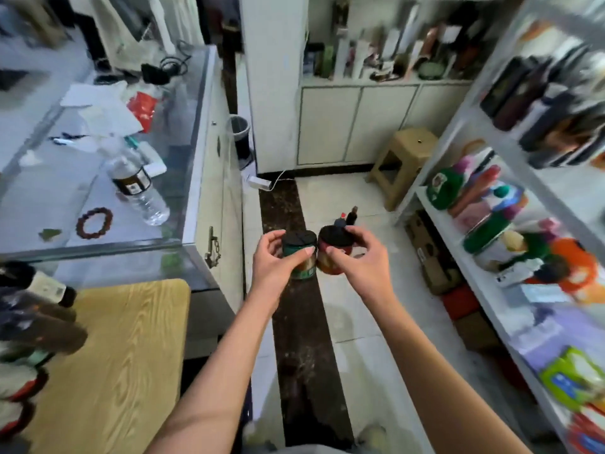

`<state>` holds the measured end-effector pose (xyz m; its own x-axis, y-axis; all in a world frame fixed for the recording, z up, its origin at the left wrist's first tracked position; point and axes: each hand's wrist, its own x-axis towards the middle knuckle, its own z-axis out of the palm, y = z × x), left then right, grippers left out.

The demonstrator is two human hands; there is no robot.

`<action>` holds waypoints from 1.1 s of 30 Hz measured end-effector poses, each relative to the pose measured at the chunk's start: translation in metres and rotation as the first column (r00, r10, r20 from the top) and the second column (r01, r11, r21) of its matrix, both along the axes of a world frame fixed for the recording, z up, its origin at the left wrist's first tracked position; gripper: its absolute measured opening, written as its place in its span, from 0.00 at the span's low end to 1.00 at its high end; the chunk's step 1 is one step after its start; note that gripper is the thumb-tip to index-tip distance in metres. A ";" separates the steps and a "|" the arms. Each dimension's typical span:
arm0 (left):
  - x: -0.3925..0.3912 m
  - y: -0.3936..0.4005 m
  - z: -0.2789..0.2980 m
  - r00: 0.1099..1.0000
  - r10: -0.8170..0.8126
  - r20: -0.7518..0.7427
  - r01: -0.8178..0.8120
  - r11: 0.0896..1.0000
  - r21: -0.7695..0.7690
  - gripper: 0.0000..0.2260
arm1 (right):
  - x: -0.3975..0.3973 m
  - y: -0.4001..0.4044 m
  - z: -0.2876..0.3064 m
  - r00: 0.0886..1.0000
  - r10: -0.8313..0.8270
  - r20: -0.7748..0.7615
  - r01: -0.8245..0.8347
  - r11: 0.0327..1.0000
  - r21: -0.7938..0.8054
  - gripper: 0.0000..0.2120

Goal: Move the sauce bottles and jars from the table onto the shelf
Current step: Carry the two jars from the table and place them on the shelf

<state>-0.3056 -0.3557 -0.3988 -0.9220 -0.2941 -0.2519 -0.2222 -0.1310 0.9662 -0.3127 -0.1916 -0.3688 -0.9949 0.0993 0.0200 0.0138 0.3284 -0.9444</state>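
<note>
My left hand [273, 262] grips a jar with a green label [299, 253] and a black lid. My right hand [361, 257] grips a jar with a red label [332, 253], also black-lidded. Both jars are held side by side, touching, in the air above the floor between the table and the shelf. Several dark sauce bottles and jars [29, 322] lie blurred at the left edge of the wooden table [124, 355]. The white shelf [458, 257] stands on the right, filled with colourful packages and dark bottles on its upper level.
A glass counter [183, 224] on the left carries a water bottle [139, 188], a bead bracelet [94, 222] and papers. A plastic stool [404, 162] stands ahead by white cabinets. Small bottles [347, 217] stand on the floor. Cardboard boxes [432, 257] sit under the shelf.
</note>
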 end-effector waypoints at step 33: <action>-0.246 0.645 0.254 0.473 -0.695 -0.541 0.768 0.627 -0.133 0.30 | -0.114 0.594 0.226 0.494 -0.693 -0.525 0.768 0.631 -0.110 0.30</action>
